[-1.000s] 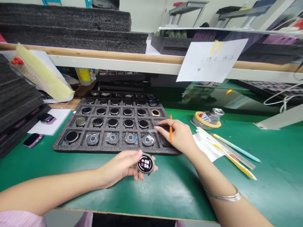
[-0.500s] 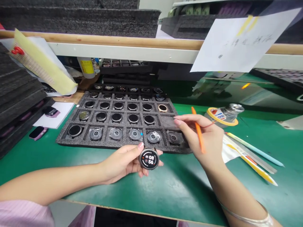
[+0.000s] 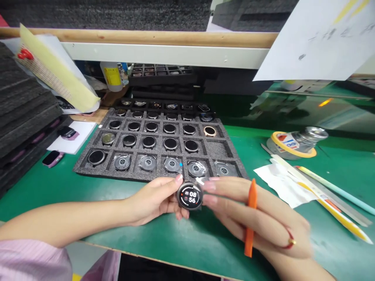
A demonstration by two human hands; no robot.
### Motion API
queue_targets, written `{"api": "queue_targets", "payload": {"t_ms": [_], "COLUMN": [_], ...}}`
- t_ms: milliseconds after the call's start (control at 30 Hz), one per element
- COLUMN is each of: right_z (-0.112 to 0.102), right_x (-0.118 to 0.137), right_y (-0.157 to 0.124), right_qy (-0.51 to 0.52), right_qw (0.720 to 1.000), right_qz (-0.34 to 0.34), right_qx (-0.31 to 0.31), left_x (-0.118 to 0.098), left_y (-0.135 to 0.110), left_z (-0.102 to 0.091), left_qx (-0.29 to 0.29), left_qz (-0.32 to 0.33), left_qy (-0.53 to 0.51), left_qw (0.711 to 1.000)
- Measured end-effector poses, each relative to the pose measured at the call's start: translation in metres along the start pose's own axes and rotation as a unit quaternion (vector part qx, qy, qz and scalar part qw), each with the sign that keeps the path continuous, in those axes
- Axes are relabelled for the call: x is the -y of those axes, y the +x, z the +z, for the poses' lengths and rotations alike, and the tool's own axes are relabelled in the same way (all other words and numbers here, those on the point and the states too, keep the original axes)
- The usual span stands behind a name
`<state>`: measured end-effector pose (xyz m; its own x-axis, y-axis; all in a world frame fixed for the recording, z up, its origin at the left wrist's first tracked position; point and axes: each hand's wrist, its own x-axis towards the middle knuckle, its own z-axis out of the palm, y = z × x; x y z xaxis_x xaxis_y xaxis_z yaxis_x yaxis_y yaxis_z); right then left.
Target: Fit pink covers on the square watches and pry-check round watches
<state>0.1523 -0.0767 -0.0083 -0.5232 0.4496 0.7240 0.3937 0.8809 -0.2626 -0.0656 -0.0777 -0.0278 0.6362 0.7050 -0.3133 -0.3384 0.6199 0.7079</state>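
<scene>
My left hand (image 3: 164,195) is closed around the edge of a round smartwatch (image 3: 190,196) without a strap, its lit face up and showing 08 56. My right hand (image 3: 252,210) has an orange pointed plastic stick (image 3: 250,218) tucked between its fingers. Its fingertips pinch at the watch's right edge, where a clear shiny film (image 3: 200,181) seems to stick up; their grip on it is too small to make out. Just behind the hands lies a black foam tray (image 3: 84,167) of round watches, some face up, others back up in clear film. One compartment (image 3: 217,148) at its right is empty.
At right lie a white tissue (image 3: 288,187), a yellow-white pen (image 3: 345,218), a pale blue pen (image 3: 348,195) and a metal-lidded jar (image 3: 315,134) beside a tape roll (image 3: 278,136). Foam trays (image 3: 26,89) are stacked at left. A shelf edge (image 3: 164,48) crosses above.
My right hand has come from above the tray's right side down to the watch, the orange stick still in it. My left hand keeps the watch nearly in place. The view has shifted slightly.
</scene>
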Motion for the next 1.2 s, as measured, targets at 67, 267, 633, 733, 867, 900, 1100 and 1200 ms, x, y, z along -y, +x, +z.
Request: {"api": "queue_targets", "payload": {"t_ms": [67,267,633,733,867,900,1100,1200], "right_z": [0.0,0.013,0.024,0.031,0.031,0.029,0.014,0.012], "right_x": [0.001,-0.003,0.0,-0.001,-0.006,-0.01,-0.062,-0.091], "right_y": [-0.001,0.001,0.008,0.005,0.005,0.005,0.0,-0.002], "right_qy": [0.022,-0.01,-0.024,0.029,0.093,0.089,-0.046,-0.074], "right_qw": [0.998,0.995,0.999,0.999,0.995,0.995,0.953,0.939], "right_qz": [-0.039,-0.099,-0.009,-0.004,0.022,0.038,0.289,0.327], "right_qx": [0.031,0.009,0.03,0.031,0.02,0.007,-0.077,-0.072], "left_x": [0.001,0.003,0.005,0.006,0.006,0.007,0.014,0.019], "left_y": [0.0,0.0,-0.001,-0.002,-0.001,-0.001,0.0,-0.001], "left_z": [0.0,0.001,0.002,0.003,0.004,0.003,0.0,0.0], "left_qx": [-0.002,-0.007,-0.029,-0.049,-0.057,-0.06,-0.022,0.007], "left_qz": [-0.002,-0.004,0.034,0.03,0.038,0.037,0.0,-0.027], "left_qy": [-0.007,-0.012,0.03,0.053,0.053,0.053,0.186,0.255], "left_qw": [1.0,1.0,0.999,0.997,0.996,0.996,0.982,0.967]}}
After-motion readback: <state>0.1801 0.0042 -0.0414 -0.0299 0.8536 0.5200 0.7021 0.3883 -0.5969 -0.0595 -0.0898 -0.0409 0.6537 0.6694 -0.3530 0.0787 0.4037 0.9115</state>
